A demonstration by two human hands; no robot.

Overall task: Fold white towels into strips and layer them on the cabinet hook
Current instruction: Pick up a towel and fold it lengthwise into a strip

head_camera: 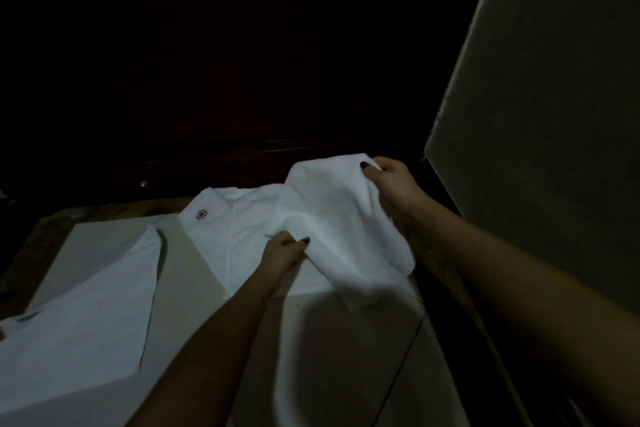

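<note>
Left hand (282, 251) and right hand (393, 180) pinch the towel (332, 215) over the counter (363, 374), far-right corner; the slack cloth could fold crooked.

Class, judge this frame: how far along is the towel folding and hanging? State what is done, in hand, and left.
Done: nothing visible; no hook or hung towel shows against the dark cabinet. In hand: the left hand and right hand each pinch the lifted white towel, not yet a strip. Left: the emblem towel and a third towel lying beside it, plus all hanging.
</note>
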